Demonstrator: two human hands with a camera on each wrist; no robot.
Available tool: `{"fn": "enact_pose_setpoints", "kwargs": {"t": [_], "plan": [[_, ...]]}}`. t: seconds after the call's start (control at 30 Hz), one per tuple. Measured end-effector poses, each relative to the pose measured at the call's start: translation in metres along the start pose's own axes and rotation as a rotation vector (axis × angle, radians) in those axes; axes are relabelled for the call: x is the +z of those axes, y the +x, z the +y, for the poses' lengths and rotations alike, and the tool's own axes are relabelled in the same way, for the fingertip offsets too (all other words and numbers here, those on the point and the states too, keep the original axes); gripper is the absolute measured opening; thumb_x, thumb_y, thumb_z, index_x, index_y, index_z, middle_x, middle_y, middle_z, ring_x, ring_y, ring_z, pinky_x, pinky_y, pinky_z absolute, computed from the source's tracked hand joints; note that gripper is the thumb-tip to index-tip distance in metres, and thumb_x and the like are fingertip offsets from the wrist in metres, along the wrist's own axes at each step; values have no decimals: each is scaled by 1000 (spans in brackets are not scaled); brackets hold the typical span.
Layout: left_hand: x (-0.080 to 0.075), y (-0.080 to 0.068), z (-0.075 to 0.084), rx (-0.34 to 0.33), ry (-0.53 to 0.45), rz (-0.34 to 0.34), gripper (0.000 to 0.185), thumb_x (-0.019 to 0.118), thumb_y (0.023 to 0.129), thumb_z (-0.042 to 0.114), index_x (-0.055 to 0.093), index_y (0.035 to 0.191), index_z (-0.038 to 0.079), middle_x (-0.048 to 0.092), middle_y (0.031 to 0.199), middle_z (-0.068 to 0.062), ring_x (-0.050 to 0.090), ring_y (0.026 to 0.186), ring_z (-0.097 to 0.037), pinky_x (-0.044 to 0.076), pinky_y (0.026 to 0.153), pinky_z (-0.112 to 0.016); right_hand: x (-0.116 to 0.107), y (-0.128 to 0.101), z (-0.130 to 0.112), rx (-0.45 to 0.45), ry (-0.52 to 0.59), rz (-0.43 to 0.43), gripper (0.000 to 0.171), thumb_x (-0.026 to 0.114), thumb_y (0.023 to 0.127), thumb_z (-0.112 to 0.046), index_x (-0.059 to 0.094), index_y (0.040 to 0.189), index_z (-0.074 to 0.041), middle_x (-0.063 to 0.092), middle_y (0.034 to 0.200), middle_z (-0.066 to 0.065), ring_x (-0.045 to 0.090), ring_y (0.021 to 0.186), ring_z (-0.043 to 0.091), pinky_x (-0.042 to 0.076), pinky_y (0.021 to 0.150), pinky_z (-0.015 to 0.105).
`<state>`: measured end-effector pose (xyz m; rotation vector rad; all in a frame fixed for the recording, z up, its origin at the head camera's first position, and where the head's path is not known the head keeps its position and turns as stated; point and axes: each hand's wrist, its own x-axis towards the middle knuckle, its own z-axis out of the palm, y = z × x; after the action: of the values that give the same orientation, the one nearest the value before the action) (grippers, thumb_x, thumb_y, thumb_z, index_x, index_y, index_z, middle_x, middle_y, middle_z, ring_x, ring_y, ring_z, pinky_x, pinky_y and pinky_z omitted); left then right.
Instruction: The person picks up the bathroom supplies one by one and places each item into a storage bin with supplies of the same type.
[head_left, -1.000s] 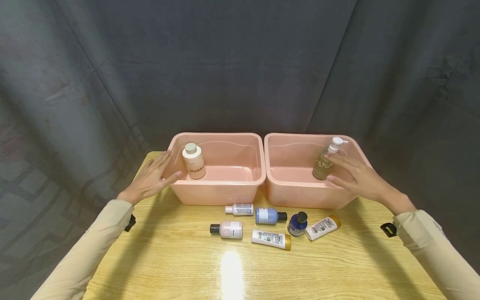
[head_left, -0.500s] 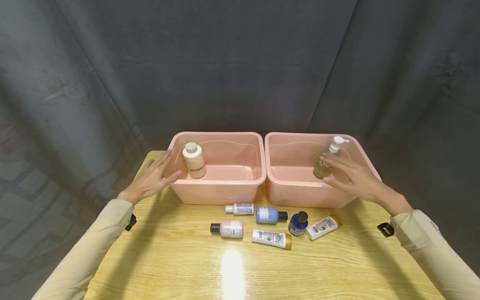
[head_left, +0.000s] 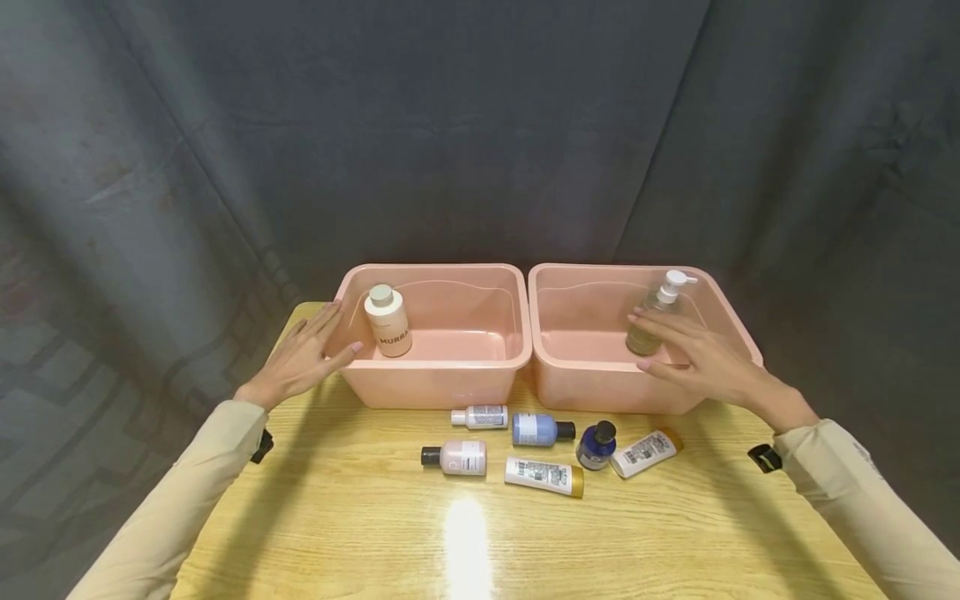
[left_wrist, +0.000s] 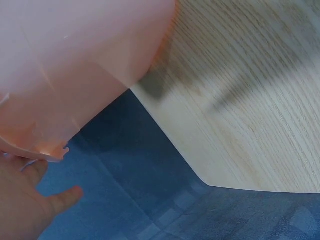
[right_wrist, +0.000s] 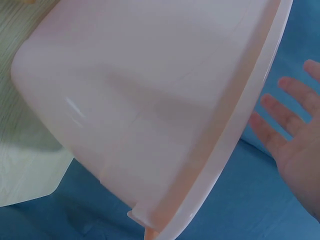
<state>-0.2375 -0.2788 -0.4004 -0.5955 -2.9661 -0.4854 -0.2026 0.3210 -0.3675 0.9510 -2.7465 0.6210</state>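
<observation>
My left hand (head_left: pixel 300 352) rests at the left rim of the left pink bin (head_left: pixel 431 387), its fingers extended. In that bin stands a white bottle (head_left: pixel 390 325) lettered "MURRA". My right hand (head_left: pixel 708 360) is over the front right of the right pink bin (head_left: pixel 600 390), fingers spread and holding nothing. Partly behind its fingers, a pump bottle (head_left: pixel 677 282) with a white head stands in the bin. The right wrist view has the right hand (right_wrist: pixel 302 135) beside the bin's rim. In the left wrist view, the left hand (left_wrist: pixel 30 200) touches the bin's edge.
Before the bins lie a small white bottle (head_left: pixel 486 417), a light blue bottle (head_left: pixel 534 430), a pale pink bottle (head_left: pixel 462 458) and two white tubes with gold caps, one tube (head_left: pixel 536 474) nearer the middle. A dark blue bottle (head_left: pixel 592 452) is among them. Grey curtain (head_left: pixel 465 125) hangs behind.
My right hand has shifted a little to the left, covering more of the pump bottle. My left hand and the bottles on the table have stayed put.
</observation>
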Motion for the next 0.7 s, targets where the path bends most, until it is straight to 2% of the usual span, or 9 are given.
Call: {"fn": "enact_pose_setpoints", "kwargs": {"t": [0.33, 0.7], "plan": [[-1, 0, 1, -23, -20, -3, 84, 49, 98, 55, 20, 157, 4, 12, 164, -13, 12, 150, -32, 12, 116, -59, 3, 3, -9, -3, 24, -24, 71, 75, 89, -28, 43, 152, -22, 39, 155, 6, 31, 143, 37, 29, 106, 67], [1, 0, 1, 4, -34, -5, 83, 47, 99, 54, 18, 157, 2, 12, 164, -16, 14, 149, -35, 14, 115, -60, 8, 5, -15, -29, 33, -4, 70, 77, 87, -27, 46, 149, -19, 44, 152, 6, 37, 139, 37, 33, 104, 65]]}}
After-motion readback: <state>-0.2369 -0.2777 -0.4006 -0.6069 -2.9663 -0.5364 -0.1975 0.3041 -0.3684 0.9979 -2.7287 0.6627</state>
